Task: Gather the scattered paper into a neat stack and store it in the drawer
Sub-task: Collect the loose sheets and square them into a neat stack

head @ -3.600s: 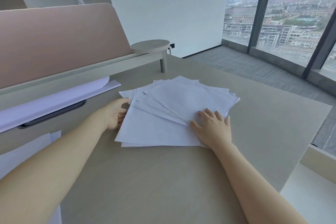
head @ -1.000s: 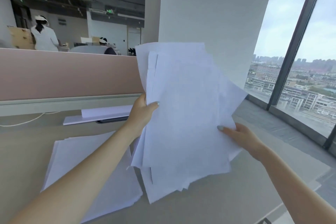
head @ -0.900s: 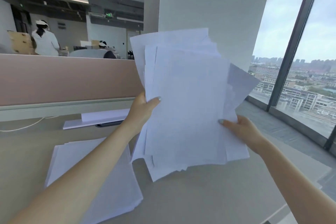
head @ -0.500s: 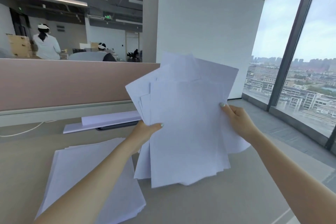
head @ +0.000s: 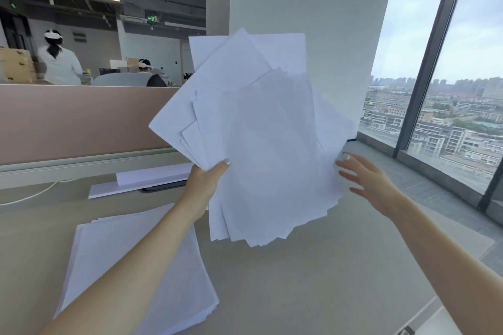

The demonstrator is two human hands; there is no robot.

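a loose, fanned bundle of white paper [head: 261,144] is held upright in the air above the desk [head: 313,280], its sheets skewed against one another so that corners stick out at the top and along the left and bottom edges. the bundle is gripped by the left hand [head: 202,185] at its lower left edge, with the thumb laid across the front sheet and the other fingers hidden behind the paper. the right hand [head: 367,179] is seen just beside the bundle's right edge, released, with its fingers spread and nearly straight; the fingertips lie at the paper's edge, though whether they actually touch it cannot be told. a second, tidier stack of paper [head: 141,266] is lying flat on the desk at the lower left, partly covered by the left forearm, well below the raised bundle. further back, a few more white sheets [head: 152,178] are resting on the desk at the foot of a pink partition panel [head: 76,119]. no drawer can be made out. beyond the panel, two people in white headgear [head: 58,60] are visible in the office. a white pillar [head: 340,35] stands behind the raised bundle, and a tall window [head: 449,90] giving onto a city is seen at the right.
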